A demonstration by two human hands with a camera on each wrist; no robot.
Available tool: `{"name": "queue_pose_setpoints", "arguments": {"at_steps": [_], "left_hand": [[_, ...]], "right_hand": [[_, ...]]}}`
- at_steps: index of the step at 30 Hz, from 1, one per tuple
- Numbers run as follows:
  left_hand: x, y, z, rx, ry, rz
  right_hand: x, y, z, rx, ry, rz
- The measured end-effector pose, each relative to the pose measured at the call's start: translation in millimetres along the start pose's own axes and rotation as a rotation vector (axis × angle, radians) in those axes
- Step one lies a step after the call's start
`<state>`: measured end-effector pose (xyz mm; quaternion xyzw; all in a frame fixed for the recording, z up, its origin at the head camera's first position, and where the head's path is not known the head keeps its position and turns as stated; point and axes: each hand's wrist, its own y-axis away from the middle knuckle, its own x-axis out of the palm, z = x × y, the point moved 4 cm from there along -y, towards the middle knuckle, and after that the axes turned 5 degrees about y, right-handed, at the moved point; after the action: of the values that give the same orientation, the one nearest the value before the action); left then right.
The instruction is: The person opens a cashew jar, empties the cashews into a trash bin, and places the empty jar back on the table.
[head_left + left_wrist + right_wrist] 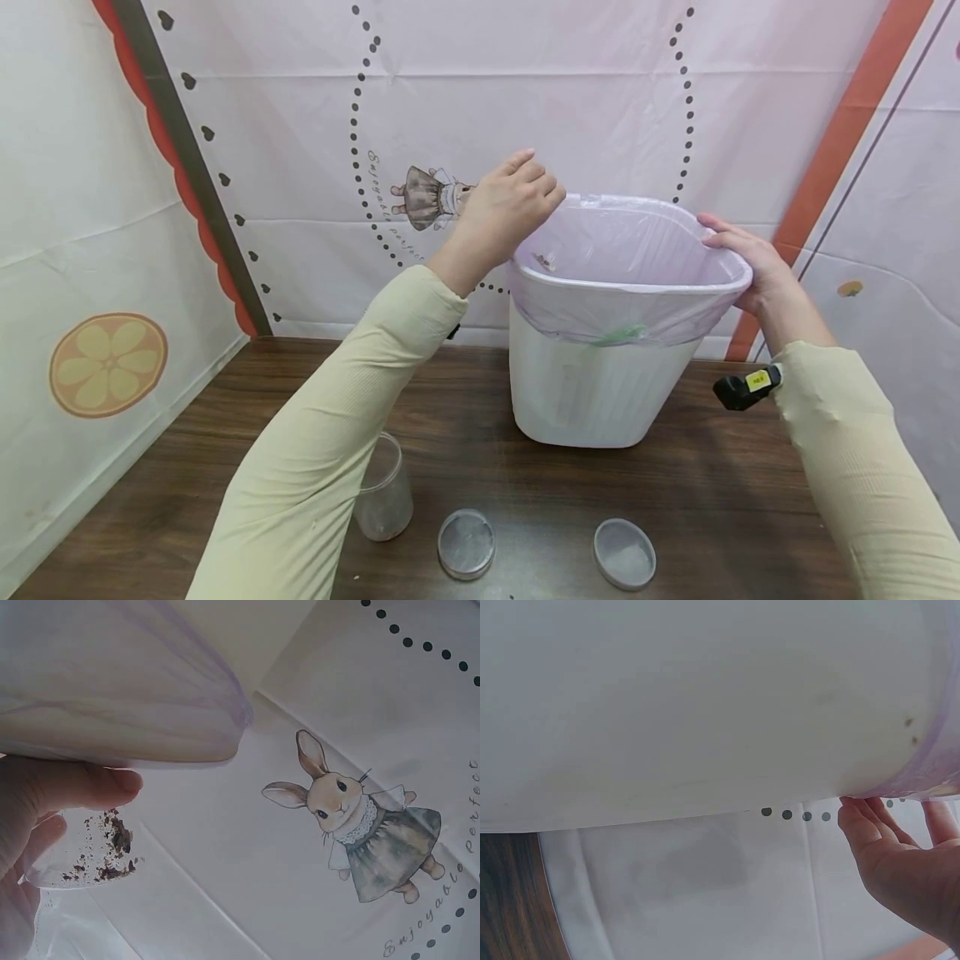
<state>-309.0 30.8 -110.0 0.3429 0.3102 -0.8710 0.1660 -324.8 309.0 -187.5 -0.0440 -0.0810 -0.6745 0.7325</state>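
Note:
A white trash bin (592, 392) stands on the table, lined with a thin lilac plastic bag (555, 304) folded over its rim. My left hand (506, 204) is at the bin's left rim with its fingers curled. In the left wrist view, that hand grips a clear plastic container (75, 874) with dark brown flakes (118, 836) clinging inside; the head view mostly hides it behind the hand. Brown bits (543, 262) also show just inside the bin's left side. My right hand (757, 262) grips the bin's right rim over the bag.
A clear jar (386, 496) without a lid stands at the front left of the wooden table (720, 517), partly behind my left sleeve. Two round clear lids (467, 546) lie near the front edge. A printed cloth (525, 100) hangs close behind the bin.

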Motion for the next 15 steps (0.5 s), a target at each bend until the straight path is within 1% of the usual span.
{"name": "queue_pose_setpoints", "arguments": {"at_steps": [5,9,15], "left_hand": [[0.3,-1.3,-0.9,0.049,-0.019,-0.008],[0.6,-1.0,-0.8,0.074,-0.023,-0.007],[1.8,-0.3,0.5,0.071,-0.019,-0.002]], "right_hand": [[0.2,0.0,-0.4,-0.001,0.000,0.004],[0.0,-0.3,-0.1,0.000,-0.006,0.006],[0.6,-0.1,2.1,-0.006,-0.016,0.012]]}}
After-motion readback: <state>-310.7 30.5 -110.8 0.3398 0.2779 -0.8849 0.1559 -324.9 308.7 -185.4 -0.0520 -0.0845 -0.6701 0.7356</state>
